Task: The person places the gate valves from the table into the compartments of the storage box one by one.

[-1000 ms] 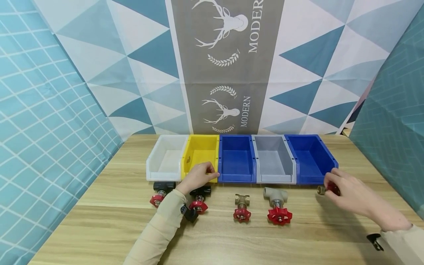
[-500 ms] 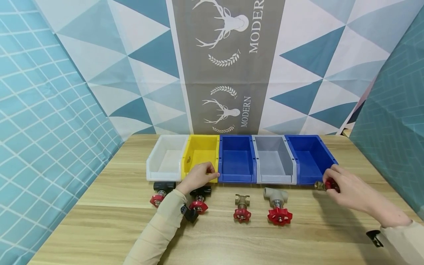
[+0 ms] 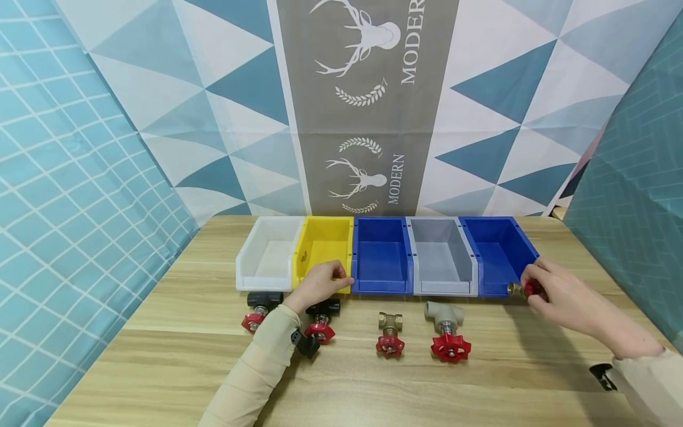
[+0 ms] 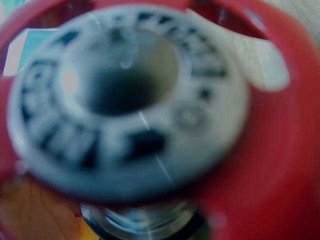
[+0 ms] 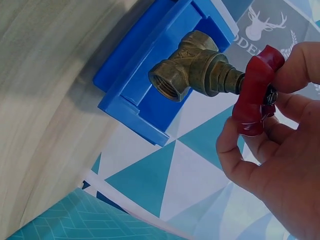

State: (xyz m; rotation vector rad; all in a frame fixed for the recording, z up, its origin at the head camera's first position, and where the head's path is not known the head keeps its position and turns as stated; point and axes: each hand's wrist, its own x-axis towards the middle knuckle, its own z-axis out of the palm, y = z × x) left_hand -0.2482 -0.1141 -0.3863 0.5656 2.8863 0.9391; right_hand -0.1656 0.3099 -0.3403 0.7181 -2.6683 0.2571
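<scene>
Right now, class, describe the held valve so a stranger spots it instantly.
On the wooden table, find the row of five bins and its right-end blue bin. At that bin's front, the right hand holds a brass valve by its red handwheel. Unlike the other brass valve, it is off the table.

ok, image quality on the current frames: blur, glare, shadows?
Left wrist: red handwheel out of focus, glare on its domed metal nut. Right wrist: brass valve reasonably sharp. Head: soft shadow on the wooden table below the right hand.
</scene>
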